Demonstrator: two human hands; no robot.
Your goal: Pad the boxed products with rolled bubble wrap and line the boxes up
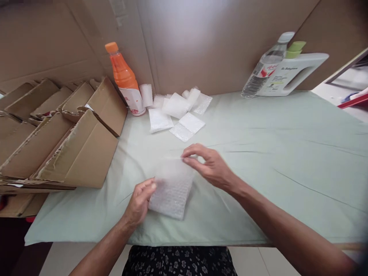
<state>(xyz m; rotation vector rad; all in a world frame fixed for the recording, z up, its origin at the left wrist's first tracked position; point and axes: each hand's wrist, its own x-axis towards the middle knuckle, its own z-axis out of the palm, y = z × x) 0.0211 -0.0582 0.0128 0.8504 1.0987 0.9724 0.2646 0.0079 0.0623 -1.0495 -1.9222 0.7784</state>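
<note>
Left hand (140, 203), right hand (208, 165) pinch bubble-wrap pouch (172, 188) between them, opposite edges

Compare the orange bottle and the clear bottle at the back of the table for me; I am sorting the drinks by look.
The orange bottle stands upright at the left rear, while the clear bottle leans tilted against a white jug at the right rear. The orange bottle holds orange liquid and has an orange cap; the clear bottle looks see-through with a pale cap. The orange bottle's label is low and white; the clear bottle's sits mid-body. Both are capped.
</note>
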